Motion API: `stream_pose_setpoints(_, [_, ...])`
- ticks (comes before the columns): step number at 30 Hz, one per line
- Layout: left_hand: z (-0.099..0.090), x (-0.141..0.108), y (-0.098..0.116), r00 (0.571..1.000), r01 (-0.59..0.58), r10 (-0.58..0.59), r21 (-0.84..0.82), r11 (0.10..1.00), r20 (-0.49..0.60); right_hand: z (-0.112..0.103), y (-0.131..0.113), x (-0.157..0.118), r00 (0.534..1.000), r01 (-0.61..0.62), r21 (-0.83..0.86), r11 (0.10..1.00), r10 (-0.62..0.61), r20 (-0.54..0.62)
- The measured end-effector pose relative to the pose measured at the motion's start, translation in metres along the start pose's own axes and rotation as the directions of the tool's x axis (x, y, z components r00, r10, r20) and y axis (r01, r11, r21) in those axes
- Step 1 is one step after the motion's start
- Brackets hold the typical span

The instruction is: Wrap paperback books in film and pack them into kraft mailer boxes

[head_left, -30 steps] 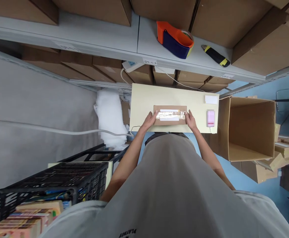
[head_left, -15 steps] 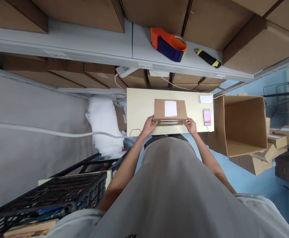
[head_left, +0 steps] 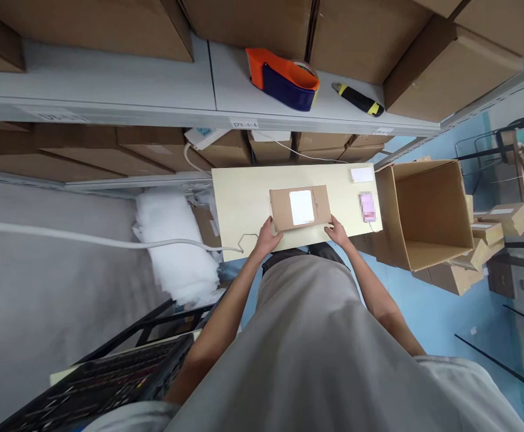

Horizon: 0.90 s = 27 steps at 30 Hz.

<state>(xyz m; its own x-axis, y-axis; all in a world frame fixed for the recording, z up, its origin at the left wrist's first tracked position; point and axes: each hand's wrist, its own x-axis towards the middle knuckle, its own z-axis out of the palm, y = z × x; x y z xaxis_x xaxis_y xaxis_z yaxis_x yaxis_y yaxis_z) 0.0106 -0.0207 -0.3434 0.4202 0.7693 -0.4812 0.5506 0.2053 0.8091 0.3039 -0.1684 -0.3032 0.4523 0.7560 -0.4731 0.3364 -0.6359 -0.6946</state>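
A brown cardboard box [head_left: 282, 210] with a white label [head_left: 302, 207] on its upper face rests on the pale yellow table [head_left: 244, 204]. My left hand [head_left: 267, 237] grips its near left corner, the thumb along the front edge. At the near right corner, my right hand [head_left: 336, 231] holds the box between thumb and fingers. The box's underside and the fingertips behind its corners are hidden.
A phone [head_left: 367, 207] and a white card-like item [head_left: 361, 174] lie at the table's right. Beyond stands a large open carton [head_left: 433, 210]. A tape dispenser [head_left: 284, 81] and a utility knife [head_left: 358, 99] lie on the shelf [head_left: 131, 81]. White wrapping [head_left: 172, 240] is at left.
The box has tipped from showing its taped near side to showing mostly its labelled upper face. Both hands have stayed at its near corners. My view has turned slightly right.
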Motion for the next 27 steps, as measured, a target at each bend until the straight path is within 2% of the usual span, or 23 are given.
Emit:
stream_pose_setpoints(3, [-0.002,-0.008,0.028,0.978,-0.165,0.183,0.174,0.971,-0.095,-0.023,0.004,0.008,0.998,0.038,-0.004,0.999,-0.037,0.05])
stream_pose_setpoints(5, [0.005,-0.017,0.053,0.944,-0.301,0.325,0.254,0.919,-0.058,-0.041,0.007,0.018,0.998,0.041,-0.007,0.999,-0.041,0.056])
stream_pose_setpoints(7, [0.019,-0.023,0.077,0.926,-0.371,0.377,0.287,0.883,0.036,-0.06,0.011,0.033,0.995,0.068,0.015,0.998,-0.069,0.066])
stream_pose_setpoints(9, [0.037,-0.026,0.097,0.931,-0.363,0.356,0.301,0.882,0.079,-0.076,0.014,0.051,0.99,0.109,0.057,0.992,-0.114,0.084])
stream_pose_setpoints(10, [0.045,-0.026,0.103,0.941,-0.336,0.333,0.307,0.891,0.063,-0.083,0.015,0.059,0.986,0.128,0.08,0.989,-0.135,0.097])
stream_pose_setpoints(14, [0.065,-0.02,0.121,0.968,-0.164,0.218,0.342,0.925,-0.125,-0.11,0.023,0.094,0.972,0.161,0.144,0.976,-0.182,0.146])
stream_pose_setpoints(16, [0.074,-0.012,0.131,0.97,-0.106,0.177,0.365,0.925,-0.167,-0.127,0.032,0.112,0.973,0.166,0.146,0.975,-0.186,0.136])
stream_pose_setpoints(19, [0.1,0.012,0.156,0.975,-0.117,0.177,0.363,0.924,-0.136,-0.16,0.055,0.143,0.989,0.141,0.098,0.985,-0.145,0.036])
stream_pose_setpoints(22, [0.149,0.057,0.184,0.978,-0.149,0.184,0.296,0.943,-0.095,-0.193,0.083,0.178,0.993,0.021,0.019,1.0,-0.019,-0.118])
stream_pose_setpoints(24, [0.19,0.097,0.2,0.992,-0.095,0.11,0.207,0.974,-0.061,-0.209,0.101,0.2,0.978,-0.07,-0.006,0.998,0.068,-0.199])
stream_pose_setpoints(27, [0.245,0.158,0.212,0.997,0.074,-0.074,0.019,0.997,-0.015,-0.219,0.121,0.228,0.956,-0.141,0.015,0.99,0.14,-0.259])
